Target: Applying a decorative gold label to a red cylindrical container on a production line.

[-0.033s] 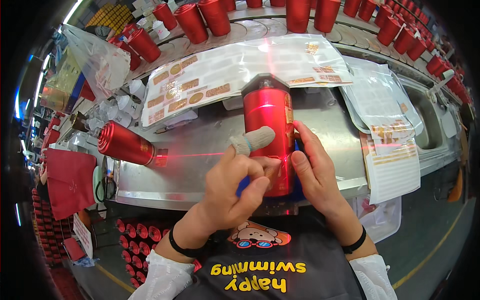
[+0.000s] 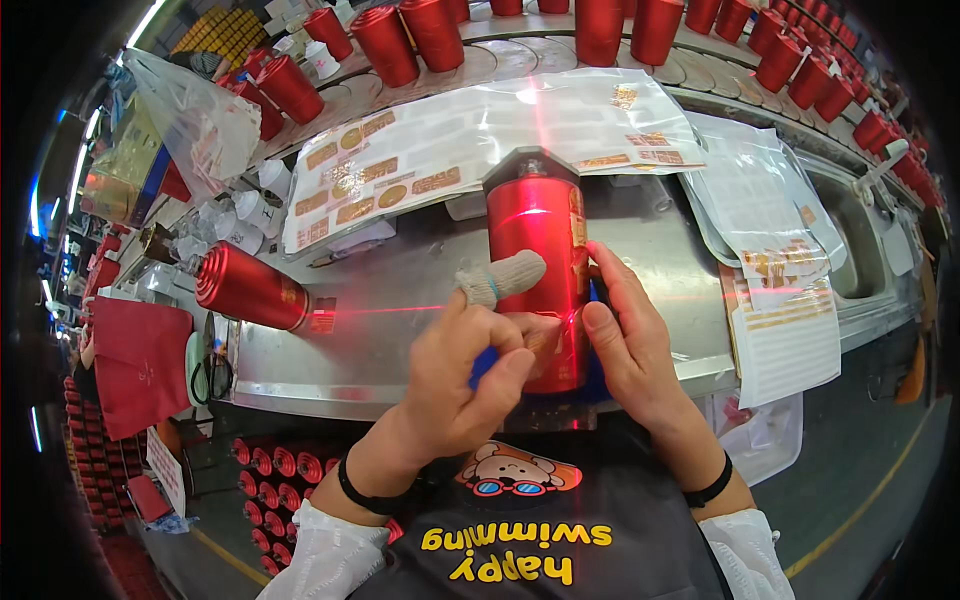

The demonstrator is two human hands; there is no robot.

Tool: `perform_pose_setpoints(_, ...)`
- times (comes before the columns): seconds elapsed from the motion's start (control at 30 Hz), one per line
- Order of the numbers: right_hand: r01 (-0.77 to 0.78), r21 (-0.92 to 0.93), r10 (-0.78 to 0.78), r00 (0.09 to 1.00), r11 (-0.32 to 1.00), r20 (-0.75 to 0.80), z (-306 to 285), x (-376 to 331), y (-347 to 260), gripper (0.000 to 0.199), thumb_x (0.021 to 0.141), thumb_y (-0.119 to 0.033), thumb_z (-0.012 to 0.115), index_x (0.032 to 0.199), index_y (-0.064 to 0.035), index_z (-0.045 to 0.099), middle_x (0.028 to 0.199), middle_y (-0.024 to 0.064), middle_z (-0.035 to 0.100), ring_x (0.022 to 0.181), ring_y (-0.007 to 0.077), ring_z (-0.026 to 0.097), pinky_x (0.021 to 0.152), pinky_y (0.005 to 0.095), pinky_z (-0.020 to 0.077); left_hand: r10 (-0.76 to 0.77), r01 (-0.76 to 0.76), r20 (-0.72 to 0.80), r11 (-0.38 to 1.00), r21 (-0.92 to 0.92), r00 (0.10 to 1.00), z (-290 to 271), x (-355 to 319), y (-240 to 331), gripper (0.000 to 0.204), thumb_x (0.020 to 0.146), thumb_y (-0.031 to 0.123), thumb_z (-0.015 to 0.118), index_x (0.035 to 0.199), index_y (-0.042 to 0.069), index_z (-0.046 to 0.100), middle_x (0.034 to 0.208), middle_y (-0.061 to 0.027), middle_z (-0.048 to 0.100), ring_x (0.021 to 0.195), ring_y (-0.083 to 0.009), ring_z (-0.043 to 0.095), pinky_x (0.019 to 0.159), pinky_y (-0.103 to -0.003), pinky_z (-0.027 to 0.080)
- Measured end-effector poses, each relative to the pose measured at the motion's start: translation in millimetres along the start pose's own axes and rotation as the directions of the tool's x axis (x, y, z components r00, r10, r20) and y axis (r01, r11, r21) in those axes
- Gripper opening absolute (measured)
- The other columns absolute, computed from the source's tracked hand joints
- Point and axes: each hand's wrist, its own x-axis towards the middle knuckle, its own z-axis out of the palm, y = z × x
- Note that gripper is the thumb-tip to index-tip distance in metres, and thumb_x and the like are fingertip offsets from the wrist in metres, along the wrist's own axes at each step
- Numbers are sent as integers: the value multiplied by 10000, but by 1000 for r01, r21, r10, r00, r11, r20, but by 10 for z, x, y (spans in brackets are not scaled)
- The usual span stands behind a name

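Observation:
A glossy red bottle (image 2: pixel 522 225) lies lengthwise in front of me, its far end against a dark octagonal holder (image 2: pixel 530 163). A gold decal (image 2: pixel 577 222) shows on its right side. My left hand (image 2: pixel 465 360) reaches over the bottle, fingers apart and partly bent. One finger wears a pale cloth finger cot (image 2: pixel 505 279) and lies across the bottle. Another fingertip, blurred, touches the surface lower down by a bright red laser spot. My right hand (image 2: pixel 635 340) rests along the bottle's right side with fingers stretched and thumb against it. Blue parts show underneath.
A second red bottle (image 2: pixel 250 287) lies to the left beside a small red-gold decal (image 2: pixel 322 316). Decal sheets (image 2: pixel 450 150) lie beyond the bottle, others (image 2: pixel 785 340) at right. Red bottles (image 2: pixel 384 48) stand on a conveyor. A sink (image 2: pixel 850 240) is at far right.
My left hand shifts very slightly, its lower fingertip now smeared by motion. The bottles on the conveyor have crept a little to the right. My right hand stays put.

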Motion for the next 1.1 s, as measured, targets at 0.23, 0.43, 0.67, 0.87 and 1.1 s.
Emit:
perform_pose_setpoints(0.23,1,19,-1,1000,1000,4,11,0,-20,614,986,-275,567,1423,105,362,1437,302,420,1354,410,404,1126,434,320,-97,98,-22,995,32,995,-61,-15,-25,69,889,46,584,874,-21,592,1224,-273,611,773,-162,647,691,-276,518)
perform_pose_setpoints(0.43,57,-178,-55,998,982,18,63,11,-115,772,885,-269,688,1441,114,313,1466,306,370,1372,415,368,1135,441,306,-105,104,-111,994,-20,988,-41,-89,-109,64,877,32,599,881,-31,600,1234,-277,601,692,-106,608,597,-238,494)
perform_pose_setpoints(0.67,26,-53,-25,1000,998,6,45,6,-38,683,906,-197,661,1441,85,344,1487,282,354,1364,399,382,1125,447,319,-146,150,-71,988,43,987,-115,-109,-95,54,845,23,619,847,-29,608,1076,-223,644,679,-145,604,619,-267,494)
perform_pose_setpoints(0.87,63,95,-63,998,994,-2,-43,42,-132,398,931,-50,581,1325,-99,602,1518,220,331,1333,362,405,1103,415,333,-173,162,110,981,106,979,-199,-86,-17,60,914,33,523,862,5,532,1258,-297,577,1132,-228,590,946,-326,452)
perform_pose_setpoints(1.1,260,-20,-256,959,965,119,-94,159,-138,232,842,-9,645,1056,-90,682,1497,221,347,1351,403,350,1105,459,304,63,-63,3,986,155,998,-105,-8,-35,40,852,33,600,842,-1,581,1032,-260,679,1087,-369,641,854,-384,508)
